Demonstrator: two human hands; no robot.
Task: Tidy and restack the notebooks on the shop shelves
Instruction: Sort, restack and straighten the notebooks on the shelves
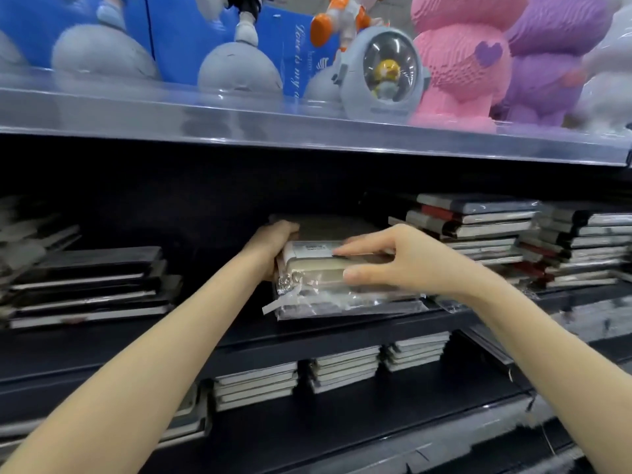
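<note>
Where the clear-fronted top shelf point(171, 111) crosses the upper frame, it holds grey rounded figures point(102, 53) before blue boxes, then a grey domed capsule toy point(383, 80), a pink block-built figure point(455, 63) and a purple one point(554, 63). Below it, the black middle shelf point(239, 336) carries an uneven pile of black-covered notebooks point(92, 285) at the left, the stack of cream notebooks in clear plastic wrap point(318, 282) at the centre, and two taller piles of black and red notebooks point(478, 230) at the right. On the black lower shelf point(342, 439) stand three short stacks of grey-edged notebooks point(342, 371).

The left hand point(273, 244) grips the wrapped stack's left end, fingers curled over its top. The right hand point(410, 261) holds its right part, fingers stretched close together along the top, thumb pressed to the front edge. Pale page edges face forward. A white printed label point(316, 248) lies on top. The wrap is crinkled, with a loose flap at the lower left corner.
</note>
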